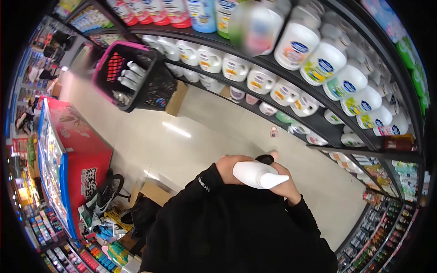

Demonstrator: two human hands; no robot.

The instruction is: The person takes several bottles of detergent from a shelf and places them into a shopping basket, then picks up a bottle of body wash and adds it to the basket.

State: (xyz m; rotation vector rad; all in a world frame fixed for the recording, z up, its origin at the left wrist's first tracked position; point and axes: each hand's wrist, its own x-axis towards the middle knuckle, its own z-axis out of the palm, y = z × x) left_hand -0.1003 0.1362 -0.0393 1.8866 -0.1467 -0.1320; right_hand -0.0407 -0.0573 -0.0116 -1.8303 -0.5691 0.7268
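Note:
A white pump bottle (pixel 253 174) is held in front of my chest, its spout pointing to the lower right. My left hand (pixel 226 168) wraps the bottle's left side. On the other side, my right hand (pixel 287 188) grips it below the spout. The bottle hides most fingers of both hands, and no label faces the camera. Ahead, the shelf carries several white pump bottles (pixel 298 44) with blue labels. White jugs with handles (pixel 261 81) line the shelf below.
A black basket with a pink rim (pixel 152 93) stands at the upper left beside a cardboard box (pixel 176 99), with several pale bottles (pixel 131 76) inside. A red chest freezer (pixel 86 154) and an open carton (pixel 155 193) stand to the left. Pale floor tiles (pixel 205 127) lie between.

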